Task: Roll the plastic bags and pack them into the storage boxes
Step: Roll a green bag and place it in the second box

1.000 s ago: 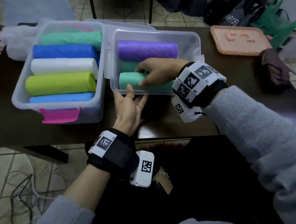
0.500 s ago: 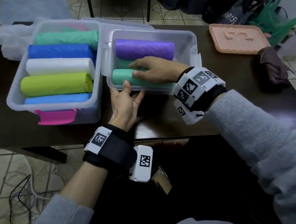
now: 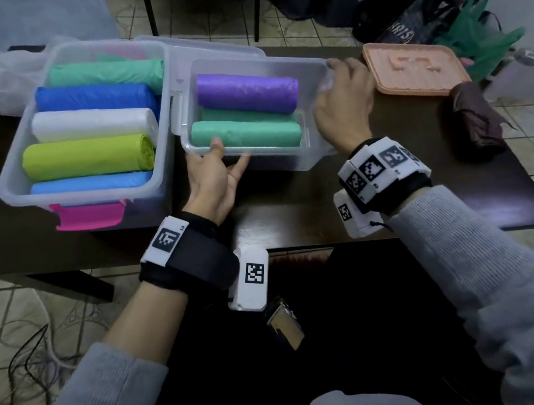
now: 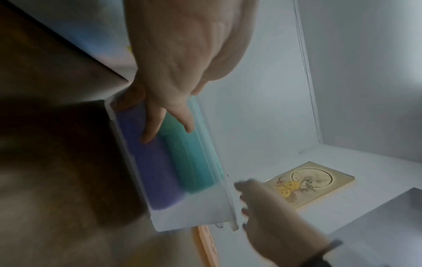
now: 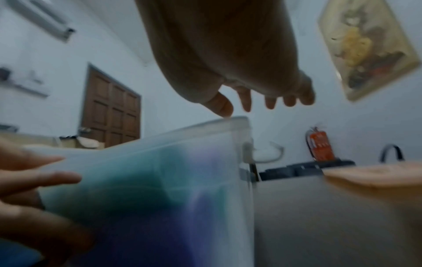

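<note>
From the head view, two clear storage boxes sit side by side on the dark table. The larger box holds green, blue, white, lime and light-blue bag rolls. The smaller box holds a purple roll behind two teal rolls. The left hand holds the small box's near-left wall, thumb over the rim beside the front teal roll, fingers beneath. The right hand hovers at the box's far-right corner, fingers loosely curled; contact is unclear. A peach lid lies to the right

From the left wrist, the left hand clasps the box wall, fingers lying against it over the rolls seen through the plastic

From the right wrist, the right hand is spread, thumb tip on the box rim, fingers free
</note>
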Available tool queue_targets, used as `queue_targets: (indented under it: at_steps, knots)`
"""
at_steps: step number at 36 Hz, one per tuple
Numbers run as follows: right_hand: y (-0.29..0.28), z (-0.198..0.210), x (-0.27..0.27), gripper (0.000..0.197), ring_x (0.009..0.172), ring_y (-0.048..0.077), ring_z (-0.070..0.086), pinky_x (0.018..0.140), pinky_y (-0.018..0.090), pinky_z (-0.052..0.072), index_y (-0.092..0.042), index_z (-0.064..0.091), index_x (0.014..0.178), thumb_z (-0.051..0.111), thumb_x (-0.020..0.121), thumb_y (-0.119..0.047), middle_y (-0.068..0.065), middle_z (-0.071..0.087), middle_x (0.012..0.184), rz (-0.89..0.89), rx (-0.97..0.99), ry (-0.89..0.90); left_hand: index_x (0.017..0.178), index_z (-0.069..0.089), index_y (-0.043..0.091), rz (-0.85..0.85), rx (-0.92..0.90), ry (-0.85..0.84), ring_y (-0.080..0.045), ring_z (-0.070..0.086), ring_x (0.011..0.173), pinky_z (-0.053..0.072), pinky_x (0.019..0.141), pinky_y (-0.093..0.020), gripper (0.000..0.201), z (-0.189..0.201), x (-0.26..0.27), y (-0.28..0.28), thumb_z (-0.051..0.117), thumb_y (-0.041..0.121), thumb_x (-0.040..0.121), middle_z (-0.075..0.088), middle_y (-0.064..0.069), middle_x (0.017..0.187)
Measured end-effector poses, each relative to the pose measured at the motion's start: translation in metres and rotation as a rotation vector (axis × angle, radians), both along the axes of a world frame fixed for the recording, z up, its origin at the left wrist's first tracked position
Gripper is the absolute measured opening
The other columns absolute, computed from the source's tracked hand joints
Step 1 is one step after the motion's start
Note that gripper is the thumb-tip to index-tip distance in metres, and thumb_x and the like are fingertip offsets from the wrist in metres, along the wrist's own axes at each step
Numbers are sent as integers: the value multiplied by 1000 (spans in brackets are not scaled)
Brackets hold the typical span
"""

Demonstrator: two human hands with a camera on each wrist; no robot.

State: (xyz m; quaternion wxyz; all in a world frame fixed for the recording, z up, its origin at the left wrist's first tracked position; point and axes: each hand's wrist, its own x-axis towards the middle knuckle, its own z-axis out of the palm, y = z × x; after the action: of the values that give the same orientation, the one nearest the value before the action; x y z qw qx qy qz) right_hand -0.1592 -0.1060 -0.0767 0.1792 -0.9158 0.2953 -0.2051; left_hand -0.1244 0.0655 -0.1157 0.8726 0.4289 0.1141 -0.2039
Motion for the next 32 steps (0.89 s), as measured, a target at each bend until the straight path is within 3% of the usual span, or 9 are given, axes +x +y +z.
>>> queue_targets:
  at_steps: [2,4,7,9,13,21,24,30,32]
  knots:
    - [-7,-3,-6,52,141,28,16,116,39,14,-11,26,145,40,95,-14,13,20,152,-114,196,37,139,35,9,8,-1,24,-18,58,98,57,69,-35,40,2,3,-2,37,1,100,50,-6,123]
    - [-15,-10,-7,46,139,29,25,111,36,23,-8,31,144,36,99,-16,15,28,150,-152,409,30,138,36,9,15,12,35,-22,55,105,56,66,-35,39,4,4,-4,37,1,100,50,-7,122]
    - [-19,-18,-6,32,111,25,53,89,29,40,-10,61,104,30,100,-17,13,57,118,-104,617,-38,139,35,9,28,48,40,-23,52,109,54,73,-37,40,6,6,-7,37,2,100,48,-7,125]
    - [-19,-19,-6,34,100,23,53,85,30,42,-12,60,88,29,101,-18,12,58,108,-90,629,-48,139,35,9,33,67,58,-25,51,114,53,77,-38,40,6,8,-9,38,2,100,47,-10,131]
    - [-18,-20,-5,37,100,25,52,86,32,40,3,57,114,26,101,-15,20,58,121,-57,544,-50,140,34,9,48,79,88,-31,46,125,52,78,-40,41,8,11,-11,39,3,100,42,-13,140]
    - [-23,-23,-2,38,105,28,53,90,34,41,3,55,116,25,102,-16,19,58,120,-2,488,-13,141,31,6,58,96,124,-33,44,127,55,72,-37,44,6,19,-13,44,5,99,36,-14,143]
    - [-24,-22,0,39,98,23,51,89,32,42,2,55,116,25,102,-17,18,58,119,2,487,7,139,33,5,62,104,129,-33,45,126,55,70,-36,42,7,20,-13,45,5,98,37,-14,142]
    - [-26,-23,1,39,108,28,54,91,35,42,0,55,117,24,102,-18,18,58,120,-3,479,18,135,35,5,62,126,139,-34,47,124,56,72,-36,40,9,20,-12,48,7,97,38,-14,141]
    - [-26,-23,1,39,109,28,54,92,35,42,1,55,117,24,102,-17,18,58,120,0,483,16,135,36,6,47,126,137,-35,47,123,58,67,-34,40,11,17,-11,49,9,97,38,-14,141]
